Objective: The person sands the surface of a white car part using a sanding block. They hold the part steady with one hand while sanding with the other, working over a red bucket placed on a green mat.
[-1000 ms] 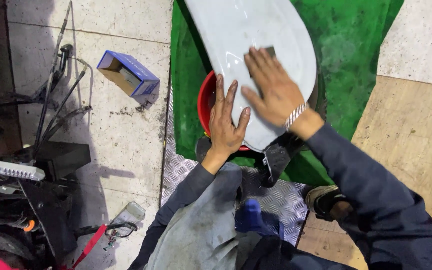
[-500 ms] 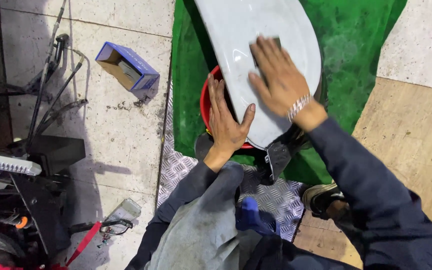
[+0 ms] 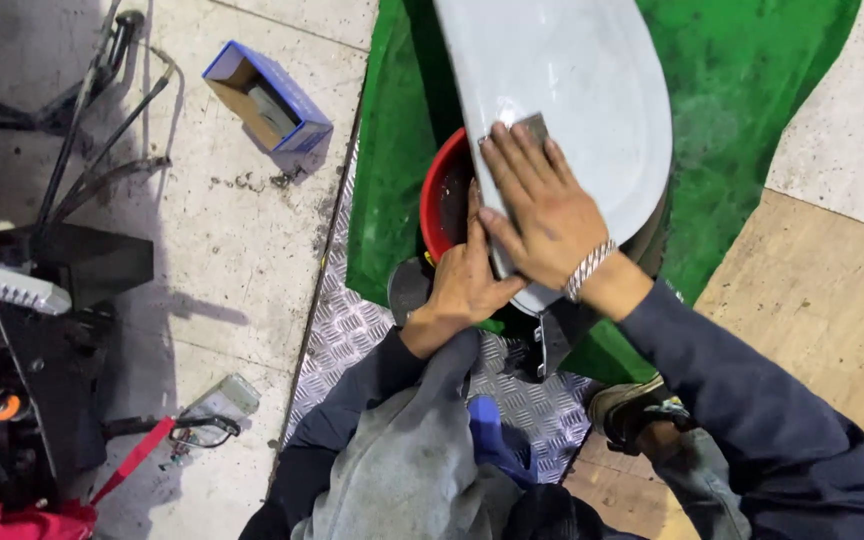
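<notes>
Grey panel (image 3: pixel 572 90): right hand (image 3: pixel 542 210) flat on sanding block (image 3: pixel 532 128), slid leftward; left hand (image 3: pixel 467 280) open, steadying edge.

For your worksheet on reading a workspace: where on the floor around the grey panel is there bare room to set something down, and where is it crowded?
Bare patches: pale floor between the blue box and the bottle; the tan slab right of the green mat. Crowded: the grey panel, where both hands work beside the red bowl, and the dark gear at left.
</notes>
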